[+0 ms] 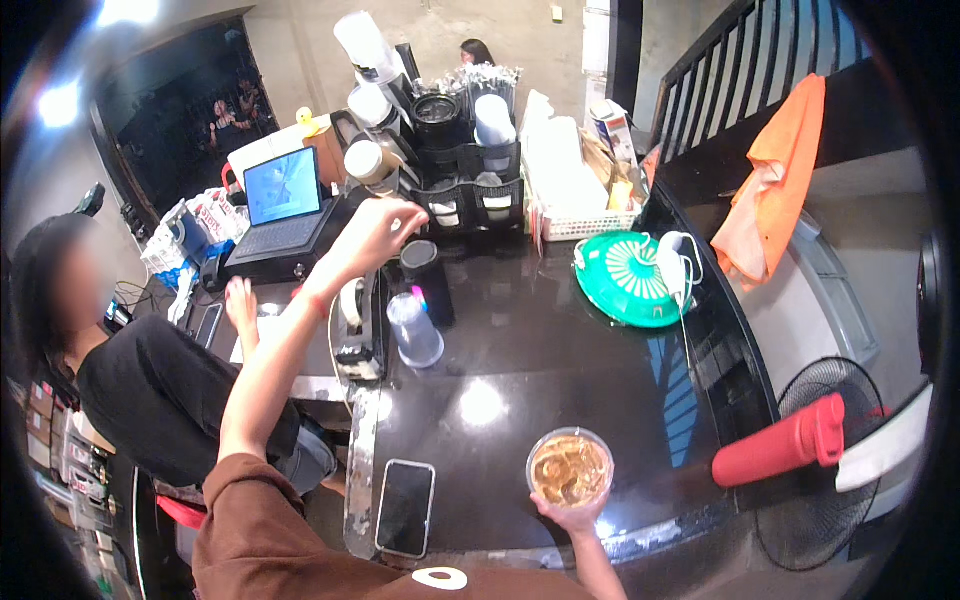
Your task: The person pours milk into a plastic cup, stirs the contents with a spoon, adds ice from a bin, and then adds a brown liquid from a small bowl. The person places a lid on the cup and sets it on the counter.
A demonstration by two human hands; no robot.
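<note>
My right hand (566, 514) is wrapped around the lower side of a clear plastic cup (571, 469) holding an amber drink and ice, near the front of the dark counter (517, 405). Stretched far forward, my left hand (382, 234) is raised in front of the cup and lid holders. Its fingers curl towards the thumb; whether anything lies between them cannot be made out. Below it on the counter stand a dark cylindrical container (420, 259) and an upturned clear plastic cup (415, 331), beside a tape dispenser (360, 322).
A smartphone (405, 508) lies near the front edge. A co-worker (172, 397) is close on the left, by a tablet with keyboard (283, 187). Further back are a black organizer (469, 184) and a white basket (589, 225). A green round lid (626, 281) and red bottle (776, 441) stand right.
</note>
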